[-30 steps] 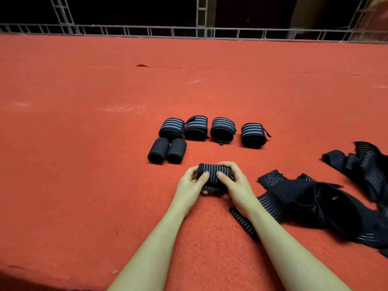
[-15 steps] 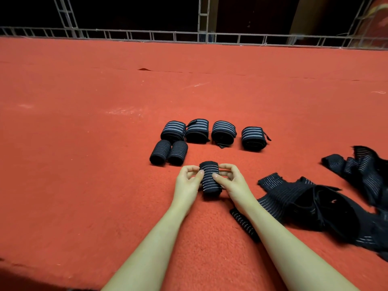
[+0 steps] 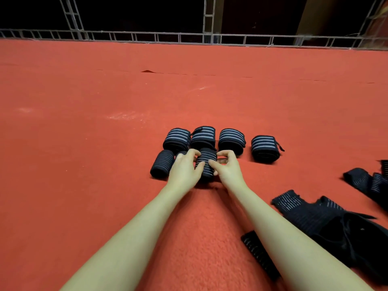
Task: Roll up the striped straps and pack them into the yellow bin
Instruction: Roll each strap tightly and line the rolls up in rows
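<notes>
— Both hands have carried the new roll (image 3: 206, 164) far, up against the near row.
— Grip?
— Left hand (image 3: 184, 169) and right hand (image 3: 227, 168) pinch it from either side.
— Next?
— Set it snug beside its neighbour (image 3: 181, 153), seam down so it won't unwind. Loose straps (image 3: 310, 213) wait right; no bin in view.

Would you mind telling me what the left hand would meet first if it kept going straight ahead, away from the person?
Most likely the back row: the left hand, gripping the newly rolled strap, points toward the two leftmost back-row rolls. Depth is hard to judge from this one view.
</notes>
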`<state>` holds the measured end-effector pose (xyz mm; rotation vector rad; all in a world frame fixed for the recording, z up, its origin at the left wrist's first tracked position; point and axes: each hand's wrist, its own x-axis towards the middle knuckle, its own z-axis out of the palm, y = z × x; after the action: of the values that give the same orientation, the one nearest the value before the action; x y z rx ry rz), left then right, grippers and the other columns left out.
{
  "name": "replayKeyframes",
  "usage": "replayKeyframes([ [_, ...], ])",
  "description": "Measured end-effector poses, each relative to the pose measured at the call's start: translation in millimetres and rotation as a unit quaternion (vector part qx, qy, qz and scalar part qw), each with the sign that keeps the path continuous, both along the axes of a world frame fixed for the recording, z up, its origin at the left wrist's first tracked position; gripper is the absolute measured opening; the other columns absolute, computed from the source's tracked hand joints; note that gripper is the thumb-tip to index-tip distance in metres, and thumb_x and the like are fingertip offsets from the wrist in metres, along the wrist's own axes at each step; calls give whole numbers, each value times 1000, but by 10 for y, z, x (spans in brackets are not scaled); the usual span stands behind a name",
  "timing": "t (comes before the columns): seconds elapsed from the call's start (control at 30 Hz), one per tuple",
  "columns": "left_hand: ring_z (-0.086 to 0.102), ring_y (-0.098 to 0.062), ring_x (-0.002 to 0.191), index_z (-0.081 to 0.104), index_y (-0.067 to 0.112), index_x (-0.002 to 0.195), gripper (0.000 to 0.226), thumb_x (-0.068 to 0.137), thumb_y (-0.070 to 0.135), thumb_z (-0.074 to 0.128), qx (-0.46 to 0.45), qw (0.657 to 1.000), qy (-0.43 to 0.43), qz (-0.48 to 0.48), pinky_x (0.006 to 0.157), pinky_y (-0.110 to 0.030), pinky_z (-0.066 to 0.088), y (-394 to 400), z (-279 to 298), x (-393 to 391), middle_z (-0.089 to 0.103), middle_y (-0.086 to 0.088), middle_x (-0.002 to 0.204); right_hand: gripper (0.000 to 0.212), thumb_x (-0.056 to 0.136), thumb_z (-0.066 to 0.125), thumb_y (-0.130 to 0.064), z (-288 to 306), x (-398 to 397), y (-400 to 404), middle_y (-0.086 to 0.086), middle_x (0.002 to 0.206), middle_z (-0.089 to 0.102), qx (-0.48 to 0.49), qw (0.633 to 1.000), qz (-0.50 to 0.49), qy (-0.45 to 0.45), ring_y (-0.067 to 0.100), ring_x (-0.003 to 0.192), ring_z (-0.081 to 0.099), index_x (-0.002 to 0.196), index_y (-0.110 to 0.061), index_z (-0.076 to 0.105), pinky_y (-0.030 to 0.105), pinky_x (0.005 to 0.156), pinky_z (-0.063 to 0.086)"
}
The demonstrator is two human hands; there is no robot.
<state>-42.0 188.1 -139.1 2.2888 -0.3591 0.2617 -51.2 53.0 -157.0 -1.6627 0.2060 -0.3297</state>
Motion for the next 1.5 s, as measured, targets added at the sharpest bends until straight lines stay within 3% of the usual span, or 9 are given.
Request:
replayKeyframes([
  [0.17, 38, -23, 110, 62, 19, 119, 32, 95, 33, 46, 234, 965, -112, 32, 89, -35, 23, 56, -73, 202, 59, 3, 116, 16, 86, 64, -7, -168, 200, 25, 10, 92, 61, -106, 994, 4, 29, 16, 70, 57, 99, -12, 55, 21, 62, 49],
  [0.23, 34, -25, 114, 65, 25, 118, 32, 95, 34, 45, 272, 955, -112, 39, 87, -36, 19, 61, -75, 271, 55, 7, 121, 11, 85, 63, -11, -230, 248, 0, 10, 99, 63, -196, 980, 15, 37, 18, 85, 56, 92, -19, 59, 27, 79, 45],
  [0.3, 33, -26, 116, 66, 27, 117, 31, 95, 34, 45, 280, 954, -97, 39, 91, -37, 19, 44, -68, 297, 53, 8, 123, 17, 84, 64, -16, -258, 261, -33, 11, 97, 62, -215, 975, 27, 46, 20, 85, 53, 82, -31, 55, 28, 77, 40],
  [0.9, 57, -22, 102, 63, 19, 108, 21, 88, 20, 56, 30, 998, 32, -38, 95, -37, 40, -182, -67, -857, 67, 3, 105, 15, 84, 57, -2, 38, -1026, -312, -1, 87, 67, -293, 954, 62, 20, 14, 81, 58, 88, -13, 67, 18, 75, 41],
  [1.03, 56, -21, 108, 63, 21, 111, 24, 89, 20, 53, 49, 994, 72, -65, 98, -36, 39, -293, -87, -1118, 67, 3, 106, 26, 75, 51, -26, 128, -1403, -498, -7, 97, 68, -380, 911, 123, 107, 15, 94, 60, 97, -23, 65, 35, 91, 47],
  [1.17, 47, -19, 117, 52, 24, 125, 36, 89, 24, 52, 129, 976, 125, -125, 98, -31, 29, -380, -96, -1389, 62, 7, 114, 34, 84, 53, -32, 149, -1651, -626, -3, 117, 55, -554, 802, 151, 165, 19, 113, 48, 117, -24, 56, 37, 103, 32],
  [1.27, 41, -20, 118, 45, 27, 131, 45, 87, 30, 55, 160, 963, 146, -163, 93, -31, 25, -438, -151, -1577, 58, 7, 122, 38, 85, 53, -35, 158, -1748, -647, 1, 120, 45, -592, 765, 166, 192, 22, 117, 38, 121, -24, 51, 39, 105, 23],
  [1.4, 38, -23, 119, 48, 29, 129, 43, 87, 35, 56, 198, 962, 129, -134, 95, -36, 26, -496, -187, -1696, 51, 3, 126, 36, 84, 58, -25, 210, -1779, -643, 2, 118, 42, -580, 778, 168, 173, 23, 114, 43, 118, -21, 49, 36, 100, 27],
  [1.5, 41, -21, 115, 57, 30, 115, 29, 87, 35, 58, 176, 971, 119, -110, 93, -34, 26, -462, -184, -1713, 53, 2, 116, 39, 81, 63, -14, 213, -1807, -627, 2, 114, 37, -493, 842, 165, 144, 22, 104, 52, 116, -16, 47, 33, 94, 40],
])
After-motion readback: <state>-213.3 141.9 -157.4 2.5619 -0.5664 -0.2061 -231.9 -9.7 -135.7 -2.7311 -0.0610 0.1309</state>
